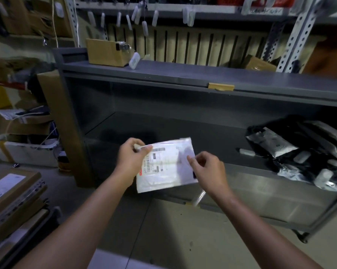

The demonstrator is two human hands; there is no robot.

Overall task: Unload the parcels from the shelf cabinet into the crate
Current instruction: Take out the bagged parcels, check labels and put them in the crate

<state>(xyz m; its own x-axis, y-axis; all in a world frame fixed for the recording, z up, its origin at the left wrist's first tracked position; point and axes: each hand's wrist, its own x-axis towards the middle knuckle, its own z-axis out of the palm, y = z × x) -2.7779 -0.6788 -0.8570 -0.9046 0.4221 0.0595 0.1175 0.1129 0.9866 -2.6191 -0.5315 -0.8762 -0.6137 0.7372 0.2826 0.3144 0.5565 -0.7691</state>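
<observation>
White parcel (165, 166) is up in the air in front of the shelf cabinet (183, 74), level with the lower shelf (183, 129) and not resting on anything. It's flat, with the printed label facing up, though the label's too smeared to read. The left grip (131, 159) is pinched on the top left corner, thumb and fingers closed on it. The right grip (210, 169) is at the right edge with fingers curled, and as far as I can tell through the blur it's pinching that edge too. Over on the right of the lower shelf there's a heap of black and silver parcels (299, 152), well apart from the white one. A cardboard box (105, 52) sits on top of the cabinet at the left end, and a stack of flat boxes (12, 199) is down at the lower left.
</observation>
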